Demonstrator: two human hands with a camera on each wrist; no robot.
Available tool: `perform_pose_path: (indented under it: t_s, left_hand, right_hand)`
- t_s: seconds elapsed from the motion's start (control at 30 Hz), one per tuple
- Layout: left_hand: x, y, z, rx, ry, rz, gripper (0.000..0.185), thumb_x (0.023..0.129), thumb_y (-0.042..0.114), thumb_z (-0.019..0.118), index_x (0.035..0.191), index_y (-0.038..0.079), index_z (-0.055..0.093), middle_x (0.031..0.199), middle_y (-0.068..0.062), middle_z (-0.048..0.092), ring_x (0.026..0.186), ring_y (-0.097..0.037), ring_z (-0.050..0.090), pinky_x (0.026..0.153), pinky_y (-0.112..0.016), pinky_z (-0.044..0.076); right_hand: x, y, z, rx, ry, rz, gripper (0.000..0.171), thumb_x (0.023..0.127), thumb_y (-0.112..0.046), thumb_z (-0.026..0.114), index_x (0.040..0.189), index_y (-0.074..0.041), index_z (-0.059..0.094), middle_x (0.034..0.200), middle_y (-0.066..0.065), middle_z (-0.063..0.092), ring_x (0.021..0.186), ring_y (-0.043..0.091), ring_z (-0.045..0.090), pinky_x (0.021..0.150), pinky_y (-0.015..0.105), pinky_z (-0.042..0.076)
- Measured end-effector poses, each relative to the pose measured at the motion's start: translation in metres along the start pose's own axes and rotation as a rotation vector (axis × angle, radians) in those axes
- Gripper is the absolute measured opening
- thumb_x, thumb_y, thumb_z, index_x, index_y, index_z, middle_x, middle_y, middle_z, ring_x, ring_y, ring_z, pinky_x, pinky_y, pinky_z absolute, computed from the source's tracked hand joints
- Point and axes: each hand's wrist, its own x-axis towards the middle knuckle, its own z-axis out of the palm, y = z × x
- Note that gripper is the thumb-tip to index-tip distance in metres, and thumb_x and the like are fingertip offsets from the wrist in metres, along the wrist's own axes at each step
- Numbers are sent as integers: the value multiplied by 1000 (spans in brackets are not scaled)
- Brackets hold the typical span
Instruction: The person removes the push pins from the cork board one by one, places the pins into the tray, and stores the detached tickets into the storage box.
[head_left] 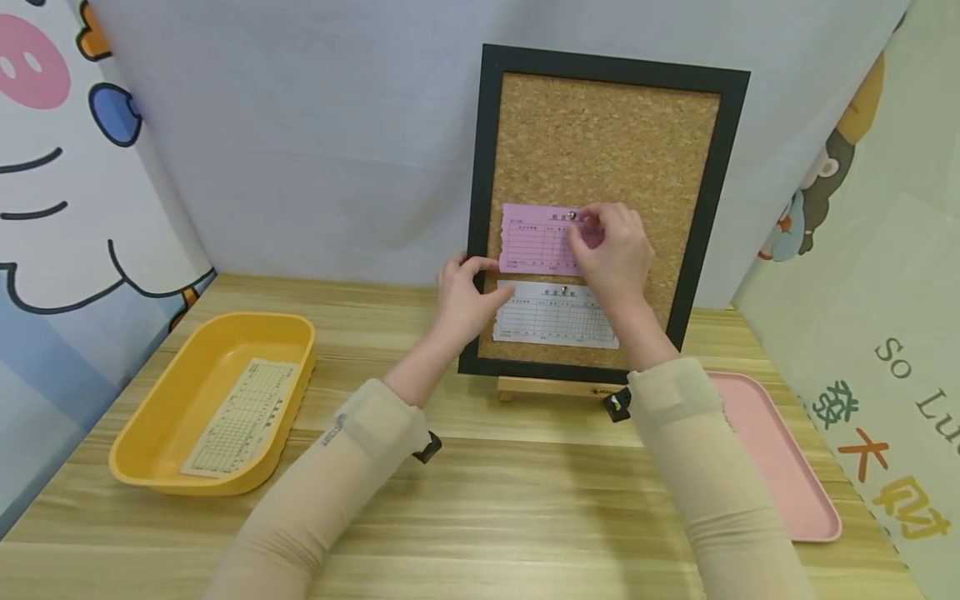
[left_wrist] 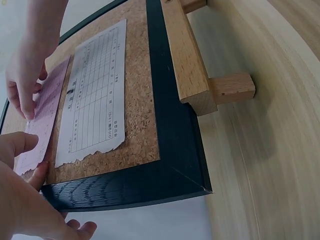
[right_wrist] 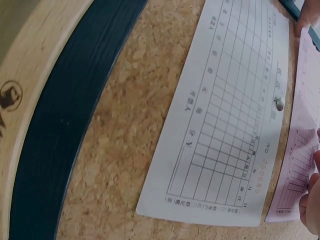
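Corkboard in a black wooden frame (head_left: 711, 217) stood upright on a small light-wood easel (head_left: 551, 388) near the back edge of the wooden bench (head_left: 480, 500). Two printed forms were on the cork: one pink paper slip (head_left: 536, 242) above one white paper slip (head_left: 555, 315), each with a gridded table; the print was too small to read, apart from red digits on the white slip in the right wrist view. One metal pushpin (head_left: 572, 216) sat at the top of the pink slip, a second pin (head_left: 564, 291) at the top of the white slip.

Right hand (head_left: 611, 250) lay over the pink slip's right part, fingertips pinching at the pushpin. Left hand (head_left: 465, 296) gripped the frame's left edge, thumb resting on the pink slip's torn left edge.

One yellow plastic tray (head_left: 150, 433) at the bench's left edge held one beige gridded slip (head_left: 243, 417). One pink tray (head_left: 780, 467) lay at the right edge. Right wall lettering read "So Lu".
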Motion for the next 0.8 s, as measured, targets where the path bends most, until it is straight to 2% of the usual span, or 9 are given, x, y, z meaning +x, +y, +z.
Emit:
perform_pose_path:
  t_s: [0.2, 0.43, 0.57, 0.8]
  left_hand:
    - [6, 0, 4, 44, 67, 65, 34, 87, 30, 67, 114, 11, 61, 152, -17, 22, 140, -32, 16, 111, -51, 20]
    - [10, -1, 8, 47, 167, 169, 21, 86, 23, 66, 98, 7, 66, 147, -20, 31, 137, -33, 21, 110, -50, 19]
    - [11, -1, 9, 45, 196, 183, 17, 86, 21, 64, 94, 6, 67, 145, -20, 34, 136, -33, 23, 109, -50, 21]
    - [13, -1, 9, 28, 201, 184, 15, 86, 18, 63, 91, 5, 67, 144, -20, 34, 135, -33, 27, 110, -46, 24]
  right_hand:
    - [3, -3, 3, -24, 12, 11, 21, 85, -26, 67, 94, -7, 68, 88, 8, 65, 83, 23, 56, 64, 36, 46]
    - [5, -4, 4, -54, 12, 1, 19, 84, -24, 66, 90, -6, 67, 86, 8, 64, 79, 23, 55, 60, 37, 45]
    - [8, -5, 4, -73, 18, -13, 19, 84, -23, 64, 87, -5, 67, 85, 9, 64, 77, 24, 56, 59, 39, 46]
    - [11, -5, 3, -114, 17, -57, 18, 84, -21, 61, 83, -4, 67, 80, 9, 63, 71, 25, 57, 56, 40, 46]
